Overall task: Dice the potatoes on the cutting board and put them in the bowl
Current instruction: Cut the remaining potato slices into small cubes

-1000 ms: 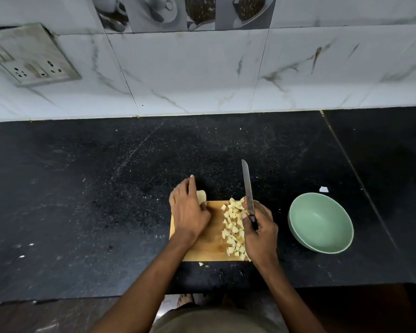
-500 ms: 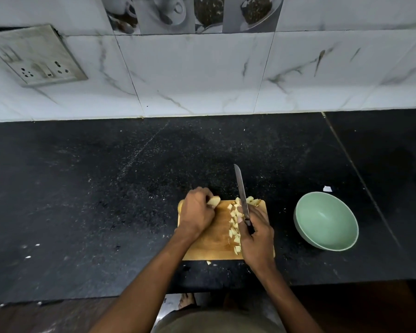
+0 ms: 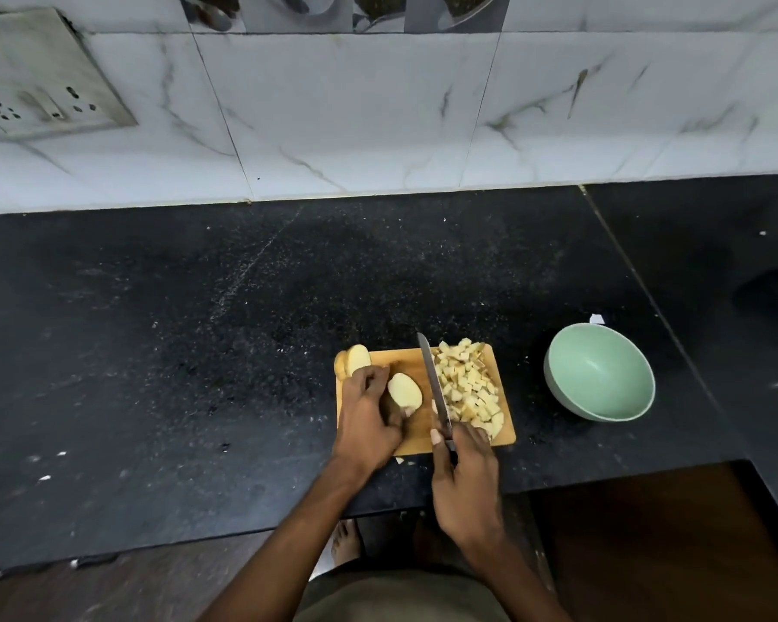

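Left hand (image 3: pixel 369 415) pinches a firm, probably slippery potato slice (image 3: pixel 404 391) by its edge; right hand (image 3: pixel 463 478) grips the knife (image 3: pixel 434 388).

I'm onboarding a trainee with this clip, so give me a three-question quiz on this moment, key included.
1. True or false: the green bowl already holds diced potato.
2. Which hand grips the knife? A) left B) right C) neither
3. What does the left hand hold on the cutting board?

Key:
1. False: the bowl is empty, and the diced potato lies heaped on the board's right side.
2. B, the right hand.
3. A potato slice; more slices sit at the board's far left corner.
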